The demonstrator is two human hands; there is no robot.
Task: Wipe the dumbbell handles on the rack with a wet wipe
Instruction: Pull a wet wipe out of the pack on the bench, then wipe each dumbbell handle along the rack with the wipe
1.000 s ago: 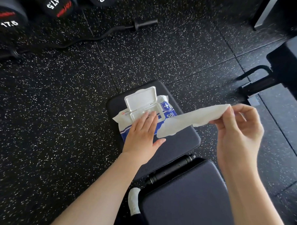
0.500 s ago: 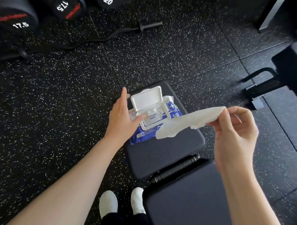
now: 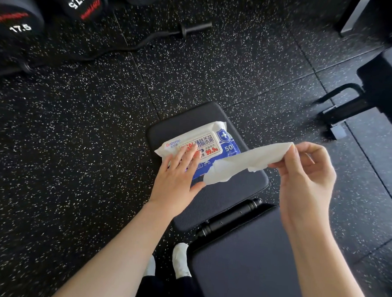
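Wet wipe (image 3: 246,164): white, limp and creased, pulled out into one long crumpled band; it is hanging in the air above the right part of the surface, sloping from its high end at the right down to a rumpled lower end at the left.
Right hand (image 3: 306,175): is pinching the wipe's upper end between thumb and forefinger; the other fingers are curling loosely behind, holding nothing.
Left hand (image 3: 178,170): is lying palm-down on the pack, fingers straight and slightly spread, pressing on the lid; the thumb is pointing toward the wipe's lower end, just beside it.
Pack (image 3: 213,138): soft white-and-blue wipe packet with red and dark print and a shield mark with a cross; it is lying flat, its lid (image 3: 207,144) shut.
Surface (image 3: 229,194): dark padded bench seat, carrying the pack near its far edge; a second dark pad (image 3: 241,273) is adjoining it nearer the person.
Dumbbells (image 3: 16,21): black round ends marked 17.5, 17.5 and 20, sitting at the top left, well apart from the wipe.
Bar (image 3: 164,35): black, lying on the floor below the dumbbells.
Floor (image 3: 78,143): black rubber, speckled white.
Shoes (image 3: 181,260): white, standing beside the bench.
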